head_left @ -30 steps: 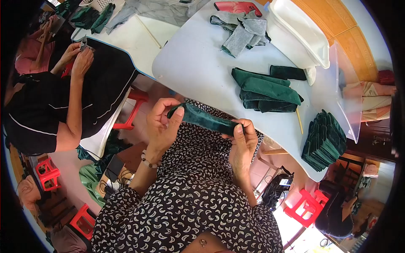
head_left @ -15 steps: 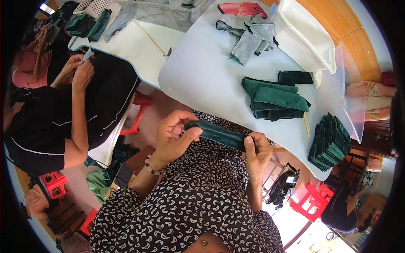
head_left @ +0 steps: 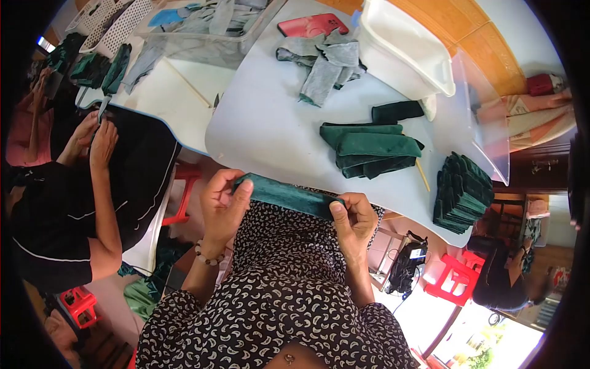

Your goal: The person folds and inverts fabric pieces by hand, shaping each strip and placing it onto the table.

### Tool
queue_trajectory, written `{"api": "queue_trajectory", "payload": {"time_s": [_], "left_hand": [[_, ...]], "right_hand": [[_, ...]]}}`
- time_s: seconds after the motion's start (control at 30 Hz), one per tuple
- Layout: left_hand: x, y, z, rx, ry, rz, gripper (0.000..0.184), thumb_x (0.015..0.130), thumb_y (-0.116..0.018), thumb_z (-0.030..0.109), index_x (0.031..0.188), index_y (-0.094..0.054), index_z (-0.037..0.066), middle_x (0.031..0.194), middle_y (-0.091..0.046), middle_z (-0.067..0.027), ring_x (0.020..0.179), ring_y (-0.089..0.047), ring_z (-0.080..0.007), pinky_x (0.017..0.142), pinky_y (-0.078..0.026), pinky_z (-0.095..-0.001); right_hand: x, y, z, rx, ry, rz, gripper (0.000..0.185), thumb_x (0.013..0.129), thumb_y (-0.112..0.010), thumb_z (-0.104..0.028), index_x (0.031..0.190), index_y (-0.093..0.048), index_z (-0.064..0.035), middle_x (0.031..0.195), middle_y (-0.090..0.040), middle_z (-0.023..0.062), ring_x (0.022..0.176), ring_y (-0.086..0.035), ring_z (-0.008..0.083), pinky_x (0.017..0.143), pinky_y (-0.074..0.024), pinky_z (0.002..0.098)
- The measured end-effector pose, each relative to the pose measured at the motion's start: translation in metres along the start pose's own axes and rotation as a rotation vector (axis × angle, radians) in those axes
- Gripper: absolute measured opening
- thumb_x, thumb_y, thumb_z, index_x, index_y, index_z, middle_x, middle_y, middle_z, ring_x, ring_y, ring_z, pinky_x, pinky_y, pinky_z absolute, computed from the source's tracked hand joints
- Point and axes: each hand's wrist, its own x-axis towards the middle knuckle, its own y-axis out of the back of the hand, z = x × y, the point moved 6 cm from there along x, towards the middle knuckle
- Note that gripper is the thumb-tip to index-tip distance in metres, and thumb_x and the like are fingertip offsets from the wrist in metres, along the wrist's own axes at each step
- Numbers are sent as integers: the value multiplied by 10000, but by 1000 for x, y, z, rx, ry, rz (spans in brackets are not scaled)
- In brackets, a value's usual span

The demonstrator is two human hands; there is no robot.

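A green velvet strip point(head_left: 287, 195) is stretched nearly level in front of my body, at the near edge of the table. My left hand point(head_left: 221, 206) pinches its left end between thumb and fingers, and a bead bracelet sits on that wrist. At the other end, my right hand point(head_left: 354, 227) grips the strip with the thumb on top. Beyond my right hand lies a loose pile of green velvet strips point(head_left: 378, 146) with a thin wooden stick point(head_left: 423, 176) poking out. A neat stack of similar strips point(head_left: 462, 194) stands at the table's right corner.
Grey fabric pieces point(head_left: 329, 67), a red phone point(head_left: 312, 25) and a white bin point(head_left: 409, 49) occupy the far side of the table point(head_left: 264, 132). At left, a co-worker's hands point(head_left: 98, 141) handle a grey piece. Red stools point(head_left: 455, 280) stand on the floor.
The view has shifted, so the table things appear further left. Both hands keep hold of the strip, which now looks flatter and wider, with more of its lighter green face showing.
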Motion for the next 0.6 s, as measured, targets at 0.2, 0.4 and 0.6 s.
{"api": "queue_trajectory", "payload": {"time_s": [0.2,0.4,0.6], "left_hand": [[29,6,22,35,-193,150,305,960,-681,136,1198,-594,-34,909,-618,-14,695,-520,-43,594,-417,-181],[49,-3,38,605,-362,176,353,888,-752,211,1167,-657,17,958,-658,-44,675,-535,-101,591,-436,-239],[52,-3,25,846,-410,230,223,854,-760,217,981,-684,51,888,-662,-62,616,-531,-181,594,-467,-316]], "right_hand": [[41,-26,-53,-207,262,-58,182,892,-755,-123,989,-659,-3,652,-570,-6,568,-476,52,523,-406,215],[73,-32,-59,-380,271,-191,166,873,-727,-100,1001,-671,-11,785,-716,149,592,-659,214,569,-513,320],[62,-54,-58,-400,378,-348,127,897,-710,-69,990,-673,10,768,-713,89,625,-616,99,579,-492,254]]}}
